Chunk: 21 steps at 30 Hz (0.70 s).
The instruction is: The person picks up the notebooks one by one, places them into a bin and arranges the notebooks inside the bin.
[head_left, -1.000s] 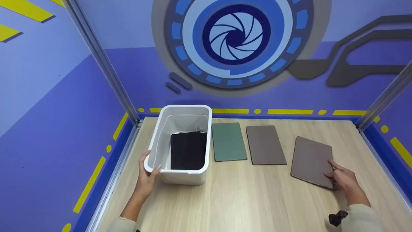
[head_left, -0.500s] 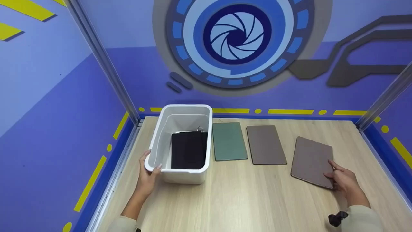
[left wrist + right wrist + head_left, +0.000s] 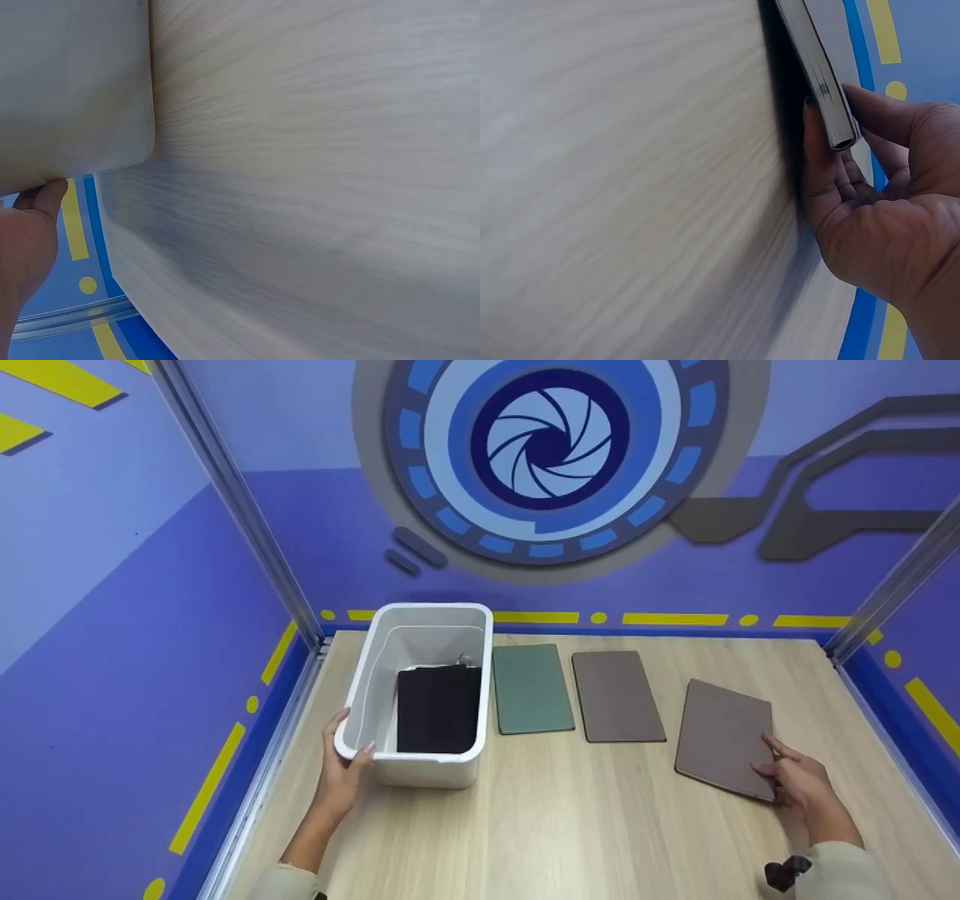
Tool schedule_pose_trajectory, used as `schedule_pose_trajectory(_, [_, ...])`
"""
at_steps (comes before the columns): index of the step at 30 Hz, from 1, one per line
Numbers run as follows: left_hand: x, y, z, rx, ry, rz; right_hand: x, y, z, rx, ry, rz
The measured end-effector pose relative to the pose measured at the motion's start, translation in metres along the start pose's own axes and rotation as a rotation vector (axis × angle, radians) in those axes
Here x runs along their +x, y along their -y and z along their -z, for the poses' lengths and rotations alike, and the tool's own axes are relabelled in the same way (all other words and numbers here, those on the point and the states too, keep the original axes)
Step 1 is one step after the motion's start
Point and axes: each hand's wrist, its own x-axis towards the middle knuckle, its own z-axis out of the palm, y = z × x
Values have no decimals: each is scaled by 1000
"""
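My left hand [image 3: 340,780] grips the near left corner of a white plastic bin [image 3: 427,772], thumb over the rim. In the left wrist view its fingers [image 3: 49,199] touch the bin's outer wall [image 3: 75,90]. Inside the bin lie black flat items [image 3: 437,710] that look like notebooks. At the right, my right hand [image 3: 802,780] pinches the right edge of a brown notebook [image 3: 724,739]. The right wrist view shows the notebook's page edge [image 3: 817,71] between thumb and fingers, with that edge raised off the table.
A green notebook [image 3: 533,690] lies flat beside the bin, and another brown notebook [image 3: 619,696] lies to its right. The wooden table [image 3: 585,825] is bounded by blue printed panels [image 3: 300,525] and metal posts [image 3: 240,502].
Nearly nothing differs. Both hands keep their places, the left on the bin and the right on the brown notebook; the head view shifts very slightly.
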Motion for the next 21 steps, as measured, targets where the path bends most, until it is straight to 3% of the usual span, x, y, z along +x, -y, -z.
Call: schedule_pose_trajectory(21, [0, 1, 1, 26, 4, 5, 0, 0, -2, 67, 11, 7])
